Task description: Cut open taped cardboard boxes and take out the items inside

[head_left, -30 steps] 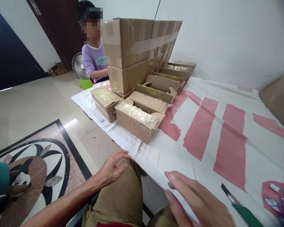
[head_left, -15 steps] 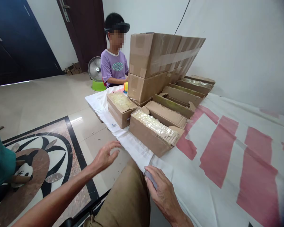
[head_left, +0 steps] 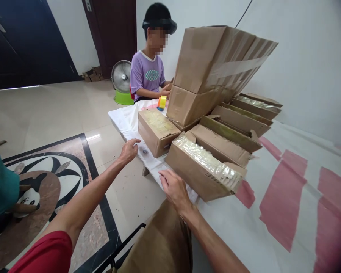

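My left hand point(head_left: 128, 150) is stretched out over the table's near edge, its index finger pointing at a small dark object point(head_left: 144, 151) lying on the white cloth beside a taped cardboard box point(head_left: 157, 131). My right hand point(head_left: 174, 189) rests with curled fingers on the cloth edge, touching the front of a nearer cardboard box point(head_left: 202, 169) whose top is covered in clear tape. Neither hand holds anything that I can see.
A white cloth with red bars point(head_left: 275, 197) covers the table. Several flat boxes lie in a row under two large stacked cartons point(head_left: 216, 72). A person in a purple shirt point(head_left: 147, 76) sits at the far end by a yellow tape roll point(head_left: 161, 102). A fan point(head_left: 121, 77) stands on the floor.
My view has moved closer to the boxes. My left hand has reached forward from above my knee to the table edge. My right hand has slid up the cloth to the nearest box.
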A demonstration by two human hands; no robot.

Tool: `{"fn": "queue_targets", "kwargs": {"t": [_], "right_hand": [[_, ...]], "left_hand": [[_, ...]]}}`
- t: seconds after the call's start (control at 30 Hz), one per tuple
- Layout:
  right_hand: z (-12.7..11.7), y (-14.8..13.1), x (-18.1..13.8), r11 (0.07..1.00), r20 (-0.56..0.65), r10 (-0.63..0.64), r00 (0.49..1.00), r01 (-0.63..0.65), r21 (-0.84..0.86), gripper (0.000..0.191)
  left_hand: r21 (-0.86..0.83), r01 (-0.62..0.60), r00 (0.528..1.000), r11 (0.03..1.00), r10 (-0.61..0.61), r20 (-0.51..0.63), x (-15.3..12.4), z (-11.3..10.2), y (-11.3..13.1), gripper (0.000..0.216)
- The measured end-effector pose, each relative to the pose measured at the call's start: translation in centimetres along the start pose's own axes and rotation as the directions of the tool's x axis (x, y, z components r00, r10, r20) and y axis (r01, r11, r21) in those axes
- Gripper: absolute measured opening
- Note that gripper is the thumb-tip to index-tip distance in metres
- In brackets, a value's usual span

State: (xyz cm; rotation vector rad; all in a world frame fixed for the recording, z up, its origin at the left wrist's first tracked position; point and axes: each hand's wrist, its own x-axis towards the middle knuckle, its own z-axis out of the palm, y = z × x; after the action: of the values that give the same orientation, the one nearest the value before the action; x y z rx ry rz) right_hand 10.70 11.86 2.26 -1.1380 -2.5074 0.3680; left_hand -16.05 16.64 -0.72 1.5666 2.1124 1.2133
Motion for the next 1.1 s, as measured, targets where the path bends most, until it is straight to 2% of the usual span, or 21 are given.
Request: {"fn": "queue_targets", "kwargs": {"t": [0.07,0.17,0.43,0.6,0.73,0.87,1.1], "right_hand": [[0.6,-0.9,3.6,0.997,0.081,0.019,0.997,-0.013,-0.077,0.028],[1.9,-2.0,7.5,0.989,0.122,0.034,0.992,-0.016,-0.148,0.029],[5.0,-3.4,12.4,0.944,0.194,0.087,0.977,-0.018,-0.331,0.029],[5.0,-3.7,12.4,0.932,0.167,0.121,0.978,-0.055,-0.358,0.032],[3.9,-3.5,10.1,0.933,0.114,0.155,0.981,-0.108,-0.343,0.039],[2.9,-3.3,8.5,0.939,0.139,0.141,0.980,-0.088,-0.333,0.036],[3.3,-4.0,11.8,0.941,0.193,0.117,0.974,-0.047,-0.334,0.036]], "left_hand": [[-0.018,0.009,1.000,1.000,-0.009,0.006,0.6,0.6,-0.9,0.047],[-0.046,0.005,1.000,0.999,-0.005,0.005,0.9,1.4,-2.1,0.056],[-0.065,-0.085,0.996,0.994,0.085,0.004,-0.2,2.2,-3.1,0.059],[-0.048,-0.102,0.995,0.994,0.103,0.020,-0.3,2.0,-2.8,0.059],[-0.033,-0.089,0.996,0.995,0.090,0.028,-0.2,1.7,-2.5,0.057],[-0.022,-0.070,0.997,0.997,0.070,0.022,0.0,1.5,-2.1,0.057],[0.008,-0.085,0.996,0.996,0.084,0.021,0.1,1.6,-2.0,0.057]]}}
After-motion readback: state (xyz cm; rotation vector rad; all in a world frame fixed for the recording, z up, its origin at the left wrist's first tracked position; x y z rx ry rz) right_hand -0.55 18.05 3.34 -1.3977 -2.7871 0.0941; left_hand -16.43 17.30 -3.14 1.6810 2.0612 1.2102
